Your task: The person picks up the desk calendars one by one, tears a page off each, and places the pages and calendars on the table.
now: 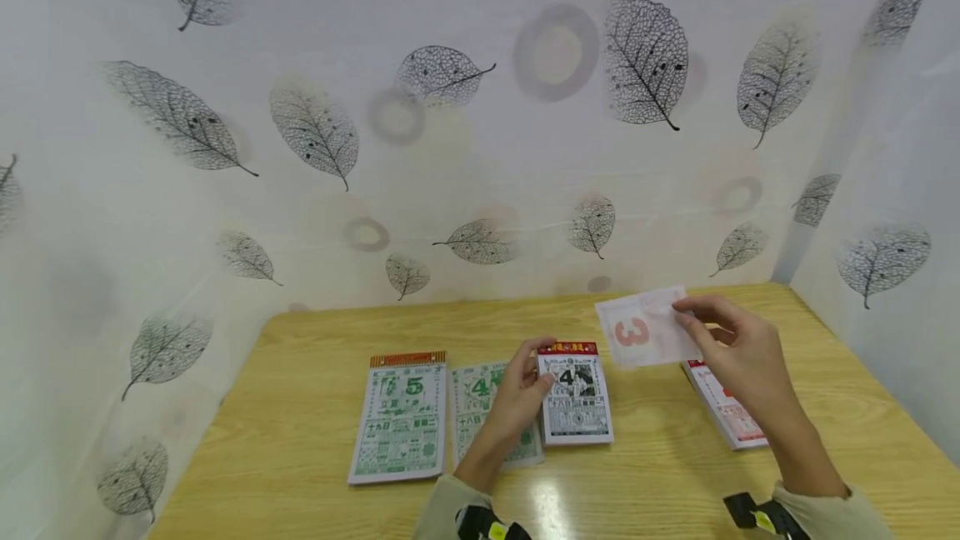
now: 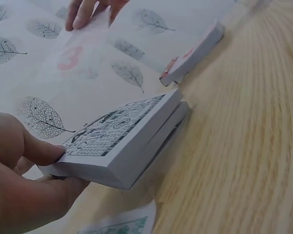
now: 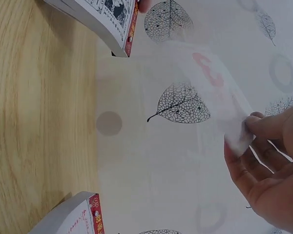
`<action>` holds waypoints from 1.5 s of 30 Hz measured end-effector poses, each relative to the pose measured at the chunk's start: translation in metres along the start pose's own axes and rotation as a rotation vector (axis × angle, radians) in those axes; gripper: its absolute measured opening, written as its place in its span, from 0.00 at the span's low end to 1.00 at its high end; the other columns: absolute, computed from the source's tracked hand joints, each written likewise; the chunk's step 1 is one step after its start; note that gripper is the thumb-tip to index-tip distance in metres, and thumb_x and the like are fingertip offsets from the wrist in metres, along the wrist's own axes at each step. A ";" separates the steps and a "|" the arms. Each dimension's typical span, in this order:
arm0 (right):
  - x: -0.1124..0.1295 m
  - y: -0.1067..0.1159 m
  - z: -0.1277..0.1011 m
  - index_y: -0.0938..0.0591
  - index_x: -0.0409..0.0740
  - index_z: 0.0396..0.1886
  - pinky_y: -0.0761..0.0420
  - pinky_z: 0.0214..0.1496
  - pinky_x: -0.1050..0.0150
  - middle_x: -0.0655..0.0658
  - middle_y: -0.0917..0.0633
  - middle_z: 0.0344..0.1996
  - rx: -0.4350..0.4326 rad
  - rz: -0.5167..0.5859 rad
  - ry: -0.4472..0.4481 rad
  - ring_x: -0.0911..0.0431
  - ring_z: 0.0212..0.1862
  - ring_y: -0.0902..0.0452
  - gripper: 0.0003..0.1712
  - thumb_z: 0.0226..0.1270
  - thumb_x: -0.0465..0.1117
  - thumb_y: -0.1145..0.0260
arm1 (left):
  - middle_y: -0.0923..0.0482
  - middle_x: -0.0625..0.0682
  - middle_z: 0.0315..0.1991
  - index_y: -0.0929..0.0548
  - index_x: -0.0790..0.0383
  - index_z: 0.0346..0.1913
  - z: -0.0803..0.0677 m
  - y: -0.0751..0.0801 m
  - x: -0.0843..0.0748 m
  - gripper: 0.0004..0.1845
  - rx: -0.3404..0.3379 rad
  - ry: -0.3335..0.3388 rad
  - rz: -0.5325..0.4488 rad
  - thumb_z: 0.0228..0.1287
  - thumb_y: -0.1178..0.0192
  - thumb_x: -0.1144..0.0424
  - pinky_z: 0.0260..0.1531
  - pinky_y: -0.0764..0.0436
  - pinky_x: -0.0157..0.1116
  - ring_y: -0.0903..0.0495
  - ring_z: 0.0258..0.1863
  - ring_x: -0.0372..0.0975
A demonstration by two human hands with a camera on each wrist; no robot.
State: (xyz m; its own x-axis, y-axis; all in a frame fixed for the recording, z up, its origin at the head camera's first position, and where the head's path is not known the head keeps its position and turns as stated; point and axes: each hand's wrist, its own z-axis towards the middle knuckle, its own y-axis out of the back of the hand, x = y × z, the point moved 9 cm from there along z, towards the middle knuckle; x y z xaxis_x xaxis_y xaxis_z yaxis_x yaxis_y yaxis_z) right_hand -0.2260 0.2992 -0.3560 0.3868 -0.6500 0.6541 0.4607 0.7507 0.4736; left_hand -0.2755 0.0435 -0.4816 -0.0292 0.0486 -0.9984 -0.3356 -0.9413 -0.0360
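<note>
The torn calendar sheet (image 1: 647, 328), printed with a red 3, is thin enough to show the wall pattern through it; treat it as light, limp and easy to tear. Your right hand (image 1: 738, 348) holds it above the surface (image 1: 300, 407), fingers (image 3: 263, 127) pinching one edge; hold it near that edge with light pressure. Your left hand (image 1: 517, 398) grips the black-printed calendar pad (image 1: 575, 394), thumb on top and fingers beneath its near corner, lifting that corner. Beyond lie a green pad (image 1: 401, 419), a loose green sheet (image 1: 480, 394) and a red-printed pad (image 1: 723, 411).
</note>
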 end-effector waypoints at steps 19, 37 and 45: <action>-0.008 -0.009 -0.001 0.15 0.35 0.49 0.25 0.39 0.87 0.40 0.10 0.34 -0.048 -0.141 0.127 0.84 0.39 0.26 0.20 0.56 0.22 0.25 | 0.18 0.57 0.58 0.23 0.48 0.63 0.000 0.000 0.014 0.27 -0.146 -0.029 0.603 0.66 0.38 0.76 0.58 0.20 0.56 0.20 0.58 0.52; -0.005 -0.042 -0.027 0.12 0.38 0.38 0.19 0.26 0.62 0.43 0.11 0.33 0.019 -0.348 0.286 0.51 0.30 0.16 0.14 0.51 0.23 0.23 | 0.29 0.53 0.56 0.27 0.52 0.71 -0.002 -0.008 0.013 0.31 -0.158 -0.070 0.722 0.67 0.35 0.72 0.38 0.17 0.36 0.24 0.51 0.45; 0.000 -0.059 -0.052 0.12 0.45 0.33 0.14 0.29 0.55 0.48 0.13 0.36 0.166 -0.393 0.360 0.49 0.38 0.15 0.16 0.45 0.27 0.20 | 0.35 0.58 0.68 0.27 0.55 0.72 -0.004 -0.006 0.013 0.33 -0.158 -0.040 0.693 0.65 0.33 0.72 0.54 0.16 0.44 0.25 0.62 0.52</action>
State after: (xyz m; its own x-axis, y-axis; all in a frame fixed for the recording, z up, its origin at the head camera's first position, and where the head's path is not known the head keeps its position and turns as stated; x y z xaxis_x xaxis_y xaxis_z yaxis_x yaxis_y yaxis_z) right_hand -0.2121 0.2488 -0.4146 0.4737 -0.8620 0.1806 0.5046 0.4337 0.7466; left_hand -0.2697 0.0486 -0.4942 -0.2224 -0.5689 -0.7917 -0.0870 -0.7973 0.5973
